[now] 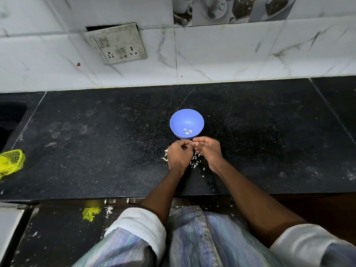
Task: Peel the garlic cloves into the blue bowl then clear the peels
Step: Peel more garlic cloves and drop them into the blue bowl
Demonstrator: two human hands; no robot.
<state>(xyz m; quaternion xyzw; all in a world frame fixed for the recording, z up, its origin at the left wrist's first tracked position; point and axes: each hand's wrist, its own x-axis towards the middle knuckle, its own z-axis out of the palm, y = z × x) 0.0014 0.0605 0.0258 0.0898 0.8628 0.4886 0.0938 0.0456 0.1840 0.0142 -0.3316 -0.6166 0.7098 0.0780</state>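
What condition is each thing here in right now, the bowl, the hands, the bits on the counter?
blue bowl: upright, a few peeled cloves inside.
left hand: fingers curled, pinching something small.
right hand: fingers curled, pinching it too.
garlic peels: scattered on the counter under the hands.
yellow net bag: crumpled at the counter's left edge.

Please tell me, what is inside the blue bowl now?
Inside the blue bowl, a few small pale peeled garlic cloves lie near the front of its floor. The rest of the inside is bare. The near rim hides the lowest front part, just beyond both hands.
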